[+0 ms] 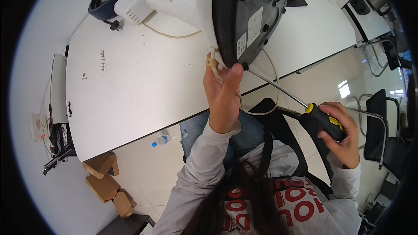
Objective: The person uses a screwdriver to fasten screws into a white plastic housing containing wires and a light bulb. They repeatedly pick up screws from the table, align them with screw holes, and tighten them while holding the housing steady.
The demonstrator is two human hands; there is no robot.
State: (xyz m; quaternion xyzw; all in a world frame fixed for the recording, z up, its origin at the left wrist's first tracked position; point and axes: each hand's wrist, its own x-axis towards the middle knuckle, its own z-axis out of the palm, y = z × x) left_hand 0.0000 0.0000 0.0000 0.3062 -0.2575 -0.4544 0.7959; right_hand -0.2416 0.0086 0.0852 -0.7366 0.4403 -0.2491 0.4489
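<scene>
A white appliance that looks like a desk fan lies on its side on the table, its black base underside [233,21] turned to the right. My left hand [224,98] is closed on the base's near edge, thumb on the black rim and fingers behind it. A pale power cord [212,63] with a tie around it runs by these fingers and loops below the base. In my right hand [344,141] is a screwdriver [324,121] with a black and yellow handle. Its shaft slants up to the left, and the tip meets the rim beside my left thumb.
Several screws [102,61] stand in a row on the white table [143,91], with small parts [84,76] nearby. A black plug [114,25] lies by the vented white housing [136,6]. Below are a bottle [161,140] and cardboard boxes [103,187]; chairs [376,126] stand right.
</scene>
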